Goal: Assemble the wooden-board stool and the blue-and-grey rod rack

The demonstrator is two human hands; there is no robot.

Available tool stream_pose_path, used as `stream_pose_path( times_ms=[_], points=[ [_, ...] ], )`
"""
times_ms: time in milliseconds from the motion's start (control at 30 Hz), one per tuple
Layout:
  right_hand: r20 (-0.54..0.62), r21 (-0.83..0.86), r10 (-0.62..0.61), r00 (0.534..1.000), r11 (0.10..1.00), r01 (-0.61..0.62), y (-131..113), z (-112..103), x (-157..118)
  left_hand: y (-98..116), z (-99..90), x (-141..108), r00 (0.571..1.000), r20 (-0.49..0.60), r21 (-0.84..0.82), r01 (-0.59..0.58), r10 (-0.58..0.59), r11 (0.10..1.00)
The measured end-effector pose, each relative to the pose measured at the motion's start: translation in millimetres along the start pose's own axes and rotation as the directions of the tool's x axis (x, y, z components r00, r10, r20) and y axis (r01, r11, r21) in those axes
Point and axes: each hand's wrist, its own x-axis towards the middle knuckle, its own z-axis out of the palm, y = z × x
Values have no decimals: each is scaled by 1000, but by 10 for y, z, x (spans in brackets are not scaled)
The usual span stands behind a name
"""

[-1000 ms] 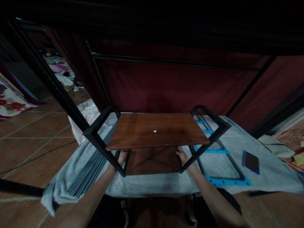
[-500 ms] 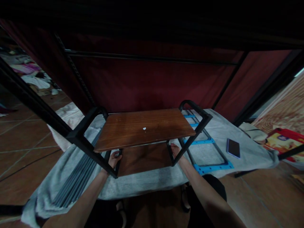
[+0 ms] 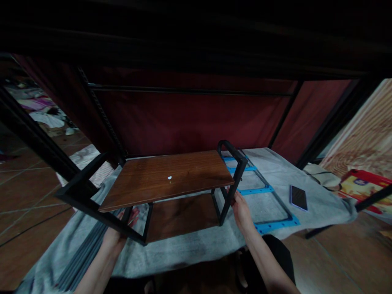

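Note:
A two-tier shelf rack stands on the grey cloth, with a brown wood-grain top board, a lower board and black side frames. My left hand is at the left side frame, partly hidden behind its bar, with fingers showing through the frame. On the other side, my right hand closes around the right upright from outside; some of its fingers are hidden. A small white mark shows on the top board. Both side frames slant outward toward their upper ends.
Grey rods lie at the left of the cloth. Blue-and-black frame pieces and a phone lie on the right. Dark metal bars surround the bench, and a maroon curtain hangs behind.
Both hands have shifted outward from the lower inner bars to the side frames. The rack has moved left relative to the phone and blue pieces. My view has tilted slightly.

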Motion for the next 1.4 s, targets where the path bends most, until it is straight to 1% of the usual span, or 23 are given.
stream_pose_path(
  times_ms=[33,100,133,167,200,233,300,400,467,533,633,733,800,900,1033,1133,1200,1400],
  points=[
    [7,66,-17,1000,998,16,-174,39,-41,178,-1,-134,998,-38,-70,-49,47,996],
    [17,151,-52,999,987,49,-487,140,-125,541,43,-432,980,-89,-180,-193,179,965],
    [10,167,-76,997,983,73,-615,194,-165,704,87,-582,968,-62,-200,-252,245,947],
    [-6,170,-102,995,980,102,-722,243,-200,844,141,-722,937,-43,-201,-349,347,915],
    [-27,163,-129,991,978,132,-808,282,-228,956,202,-845,914,-12,-192,-401,407,896],
    [-46,146,-156,987,976,161,-877,311,-248,1039,263,-945,895,27,-187,-434,446,881],
    [-59,86,-200,978,975,204,-978,333,-260,1126,370,-1065,862,75,-153,-486,501,860],
    [9,-60,-249,968,967,249,-1090,304,-215,1147,445,-1075,831,88,-75,-544,549,836],
    [77,-162,-283,956,943,292,-1152,267,-158,1154,445,-1023,824,78,-28,-561,561,827],
    [145,-251,-330,933,900,357,-1204,226,-96,1179,432,-969,822,78,1,-565,563,825],
    [269,-403,-397,877,781,477,-1268,165,-15,1232,430,-927,825,81,24,-562,559,827],
    [392,-518,-408,825,643,564,-1325,117,47,1261,448,-918,826,74,22,-561,559,827],
    [429,-533,-402,809,610,586,-1354,100,80,1261,456,-908,819,84,16,-571,567,821],
    [445,-516,-386,808,627,584,-1378,88,121,1251,452,-882,817,106,21,-572,567,820],
    [461,-449,-338,821,709,544,-1389,70,160,1240,442,-876,815,104,22,-575,570,818],
    [453,-394,-260,853,799,453,-1412,54,170,1225,442,-896,820,106,59,-570,563,819],
    [446,-369,-204,872,845,386,-1441,52,166,1214,445,-907,813,116,76,-580,570,811],
    [438,-298,-73,896,928,222,-1536,107,164,1208,444,-914,801,115,96,-598,588,796]
  ],
)
